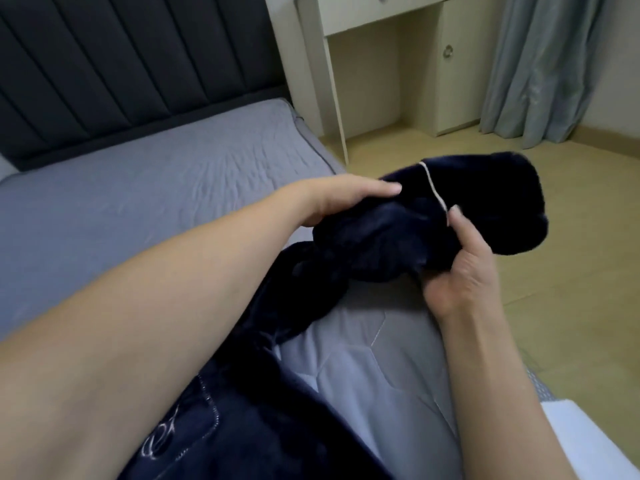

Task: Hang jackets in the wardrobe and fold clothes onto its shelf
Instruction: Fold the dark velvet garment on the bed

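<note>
The dark navy garment (398, 233), a plush fabric with pale piping along one edge, lies bunched over the near corner of the bed (156, 202), right of frame centre. Its upper end is lifted clear of the mattress toward 2 o'clock; the remainder trails down toward 7 o'clock, where a stitched panel with pale embroidery shows under the left forearm.

The left hand (346, 199) sits at the 9 o'clock side of the bunched end, thumb laid on top of the fabric; the other fingers are hidden beneath it, gripping the cloth. The right hand (464, 265) holds the garment from the 5 o'clock side, fingers curled into the folds and thumb pressed against the piping.

The bed carries a grey quilted cover and ends at a dark padded headboard (121, 64) at 11 o'clock. A cream table (398, 15) stands at 1 o'clock; its drawer and cabinet door are closed, so the contents cannot be seen. A grey-blue curtain (540, 64) hangs to the wooden floor (571, 220) at 2 o'clock.
</note>
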`<state>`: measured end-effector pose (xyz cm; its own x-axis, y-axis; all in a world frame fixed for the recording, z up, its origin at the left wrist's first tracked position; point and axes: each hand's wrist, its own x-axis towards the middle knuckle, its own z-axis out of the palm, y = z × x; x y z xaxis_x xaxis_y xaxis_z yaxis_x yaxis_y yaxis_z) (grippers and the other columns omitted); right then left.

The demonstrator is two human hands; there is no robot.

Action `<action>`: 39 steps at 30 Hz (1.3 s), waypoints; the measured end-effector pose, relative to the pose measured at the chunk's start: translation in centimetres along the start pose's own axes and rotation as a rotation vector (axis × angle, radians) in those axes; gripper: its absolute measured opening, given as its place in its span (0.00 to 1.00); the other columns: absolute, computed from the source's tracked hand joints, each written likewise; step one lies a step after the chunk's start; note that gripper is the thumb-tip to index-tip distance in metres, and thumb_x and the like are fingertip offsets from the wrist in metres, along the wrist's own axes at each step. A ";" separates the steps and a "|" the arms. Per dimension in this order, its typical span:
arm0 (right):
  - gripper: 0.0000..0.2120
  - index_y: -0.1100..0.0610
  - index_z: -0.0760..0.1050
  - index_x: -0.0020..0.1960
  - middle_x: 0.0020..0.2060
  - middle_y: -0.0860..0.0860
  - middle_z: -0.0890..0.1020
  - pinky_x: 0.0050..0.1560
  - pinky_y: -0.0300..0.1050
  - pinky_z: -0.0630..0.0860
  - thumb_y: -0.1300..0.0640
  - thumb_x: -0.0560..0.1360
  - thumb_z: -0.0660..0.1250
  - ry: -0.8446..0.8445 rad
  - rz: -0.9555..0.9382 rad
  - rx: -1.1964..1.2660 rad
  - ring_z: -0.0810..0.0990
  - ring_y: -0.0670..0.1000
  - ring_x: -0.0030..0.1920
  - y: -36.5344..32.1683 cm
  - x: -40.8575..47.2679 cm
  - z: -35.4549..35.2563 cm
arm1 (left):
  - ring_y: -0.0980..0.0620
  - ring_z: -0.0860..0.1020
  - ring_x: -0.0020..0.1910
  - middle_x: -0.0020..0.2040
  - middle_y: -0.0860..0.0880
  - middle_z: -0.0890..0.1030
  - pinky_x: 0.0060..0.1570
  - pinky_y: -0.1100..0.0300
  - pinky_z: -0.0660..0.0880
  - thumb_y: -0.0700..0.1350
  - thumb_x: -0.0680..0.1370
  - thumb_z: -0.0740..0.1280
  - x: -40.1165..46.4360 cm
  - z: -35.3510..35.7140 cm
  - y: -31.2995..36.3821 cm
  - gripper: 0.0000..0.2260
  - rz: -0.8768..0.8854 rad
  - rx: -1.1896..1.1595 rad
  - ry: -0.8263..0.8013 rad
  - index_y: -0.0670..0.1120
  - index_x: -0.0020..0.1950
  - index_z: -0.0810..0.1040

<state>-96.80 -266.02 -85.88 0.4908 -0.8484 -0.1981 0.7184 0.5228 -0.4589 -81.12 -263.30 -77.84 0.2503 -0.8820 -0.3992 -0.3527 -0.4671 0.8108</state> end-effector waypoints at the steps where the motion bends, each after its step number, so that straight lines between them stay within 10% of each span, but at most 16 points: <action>1: 0.13 0.58 0.77 0.59 0.53 0.56 0.82 0.49 0.49 0.79 0.57 0.76 0.64 0.116 -0.010 -0.044 0.82 0.57 0.52 -0.4 0.3 -0.1 | 0.46 0.82 0.51 0.52 0.45 0.84 0.54 0.54 0.74 0.57 0.77 0.65 -0.2 -0.3 -0.7 0.15 -0.046 0.076 -0.036 0.47 0.51 0.82; 5: 0.09 0.56 0.69 0.48 0.45 0.53 0.77 0.53 0.48 0.77 0.65 0.70 0.58 0.474 -0.059 0.173 0.80 0.56 0.44 -2.1 1.1 -2.4 | 0.43 0.82 0.49 0.48 0.44 0.84 0.55 0.51 0.77 0.49 0.69 0.69 -1.5 -1.9 -5.8 0.12 -0.378 0.379 -0.078 0.45 0.49 0.83; 8: 0.07 0.54 0.62 0.41 0.41 0.49 0.70 0.59 0.47 0.72 0.64 0.67 0.57 0.620 -0.046 0.351 0.71 0.52 0.39 -1.7 1.0 -3.7 | 0.47 0.84 0.46 0.46 0.46 0.85 0.52 0.50 0.79 0.49 0.73 0.73 -1.3 -2.6 -8.4 0.11 -0.180 0.420 0.124 0.46 0.52 0.82; 12: 0.04 0.54 0.75 0.47 0.47 0.49 0.83 0.55 0.48 0.78 0.58 0.72 0.63 0.539 -0.035 0.350 0.82 0.53 0.46 -1.1 1.3 -4.1 | 0.52 0.74 0.50 0.50 0.55 0.76 0.51 0.51 0.70 0.71 0.68 0.64 -0.7 -3.2 -8.4 0.25 0.166 0.609 0.772 0.54 0.53 0.70; 16: 0.15 0.59 0.73 0.62 0.55 0.56 0.81 0.54 0.54 0.79 0.52 0.78 0.65 0.454 0.039 0.233 0.82 0.56 0.53 -0.7 2.1 -4.2 | 0.49 0.56 0.67 0.67 0.52 0.58 0.68 0.45 0.50 0.77 0.68 0.48 -2.4 -0.2 -10.9 0.34 0.079 0.906 0.714 0.60 0.67 0.57; 21: 0.16 0.58 0.73 0.62 0.53 0.56 0.82 0.44 0.55 0.82 0.57 0.76 0.68 0.415 0.164 0.008 0.83 0.58 0.48 -0.1 2.9 -4.0 | 0.42 0.70 0.53 0.57 0.44 0.72 0.56 0.45 0.63 0.63 0.69 0.64 -8.5 7.8 -16.4 0.21 0.227 1.274 0.902 0.49 0.51 0.75; 24: 0.20 0.59 0.69 0.65 0.55 0.58 0.80 0.44 0.55 0.81 0.67 0.74 0.62 0.460 0.159 -0.121 0.82 0.61 0.50 0.0 2.7 -3.8 | 0.43 0.72 0.50 0.55 0.46 0.75 0.53 0.48 0.66 0.53 0.71 0.66 -8.9 8.3 -14.8 0.10 0.179 1.406 0.833 0.48 0.46 0.77; 29: 0.17 0.61 0.75 0.59 0.59 0.56 0.77 0.58 0.51 0.76 0.67 0.73 0.56 0.561 0.161 -0.091 0.78 0.58 0.54 -3.9 2.4 -4.3 | 0.46 0.69 0.48 0.50 0.46 0.72 0.52 0.50 0.69 0.37 0.67 0.70 -10.3 7.6 -12.1 0.09 0.521 0.955 0.655 0.45 0.41 0.71; 33: 0.15 0.56 0.75 0.58 0.55 0.56 0.81 0.49 0.55 0.80 0.54 0.73 0.65 0.509 0.113 -0.118 0.82 0.59 0.51 -7.4 2.3 -4.1 | 0.54 0.62 0.61 0.58 0.56 0.66 0.71 0.35 0.53 0.43 0.75 0.65 -12.2 8.5 -13.5 0.09 0.208 0.824 0.260 0.54 0.46 0.65; 39: 0.18 0.60 0.67 0.69 0.65 0.54 0.73 0.57 0.47 0.73 0.63 0.79 0.57 0.587 0.200 -0.465 0.74 0.55 0.62 -11.6 4.4 -2.2 | 0.50 0.67 0.46 0.41 0.56 0.67 0.47 0.55 0.63 0.39 0.69 0.62 -11.0 11.1 -11.2 0.12 0.227 0.966 0.296 0.54 0.44 0.62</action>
<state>-104.07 -276.03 -83.32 0.1541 -0.7144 -0.6825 0.2989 0.6921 -0.6570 -89.98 -249.06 -87.25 0.2528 -0.9661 -0.0524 -0.9597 -0.2573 0.1128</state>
